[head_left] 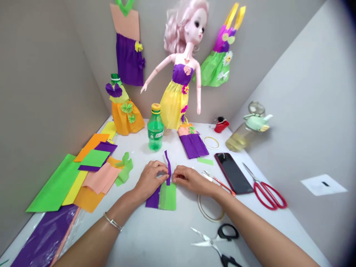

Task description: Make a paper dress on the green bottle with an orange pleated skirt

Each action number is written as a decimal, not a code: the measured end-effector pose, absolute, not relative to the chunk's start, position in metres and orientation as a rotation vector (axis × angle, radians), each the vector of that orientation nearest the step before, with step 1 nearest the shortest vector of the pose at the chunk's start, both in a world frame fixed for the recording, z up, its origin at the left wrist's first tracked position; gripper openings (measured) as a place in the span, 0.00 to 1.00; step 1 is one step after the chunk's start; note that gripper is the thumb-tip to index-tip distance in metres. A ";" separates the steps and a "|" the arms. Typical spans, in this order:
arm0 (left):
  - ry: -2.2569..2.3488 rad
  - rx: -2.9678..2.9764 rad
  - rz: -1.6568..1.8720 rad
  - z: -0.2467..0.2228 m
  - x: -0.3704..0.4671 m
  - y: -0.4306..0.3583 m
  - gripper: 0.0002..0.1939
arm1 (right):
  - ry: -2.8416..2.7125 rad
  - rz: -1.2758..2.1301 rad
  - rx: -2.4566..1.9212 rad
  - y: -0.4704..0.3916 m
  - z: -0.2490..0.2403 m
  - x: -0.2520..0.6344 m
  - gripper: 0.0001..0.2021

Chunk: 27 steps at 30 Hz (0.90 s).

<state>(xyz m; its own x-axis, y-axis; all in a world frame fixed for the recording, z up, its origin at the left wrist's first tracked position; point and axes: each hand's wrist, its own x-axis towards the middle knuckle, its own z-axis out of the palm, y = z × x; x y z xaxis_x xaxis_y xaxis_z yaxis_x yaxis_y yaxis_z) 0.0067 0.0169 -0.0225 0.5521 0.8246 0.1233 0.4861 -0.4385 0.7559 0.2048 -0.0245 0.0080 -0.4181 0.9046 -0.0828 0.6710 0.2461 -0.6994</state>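
Observation:
A narrow purple strip [168, 163] stands out from the top of a small piece that is purple on its left [153, 198] and green on its right [168, 197]. My left hand [152, 177] pinches the strip near its lower part, thumb and forefinger together. Just right of the strip, my right hand [189, 178] has its fingers curled and pressed together; anything between the fingertips is too small to make out. The two-coloured piece lies flat on the white table [155, 237], below both hands.
Black-handled scissors [211, 241] lie open at the front right, near a tape roll [210, 217]. Farther right are a phone [233, 172] and red scissors [268, 193]. Behind stand a green bottle [155, 129] and a doll [178, 100]. Coloured sheets [55, 185] cover the left.

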 end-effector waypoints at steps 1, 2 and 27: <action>1.043 2.112 0.646 -0.023 0.007 0.017 0.03 | -2.180 0.963 -1.468 -0.025 0.007 0.204 0.04; 1.037 2.114 0.650 -0.023 0.007 0.017 0.03 | -2.171 0.961 -1.493 -0.026 0.006 0.204 0.04; 1.089 2.055 0.690 -0.027 0.010 0.021 0.01 | -2.061 0.619 -1.809 -0.033 0.000 0.176 0.09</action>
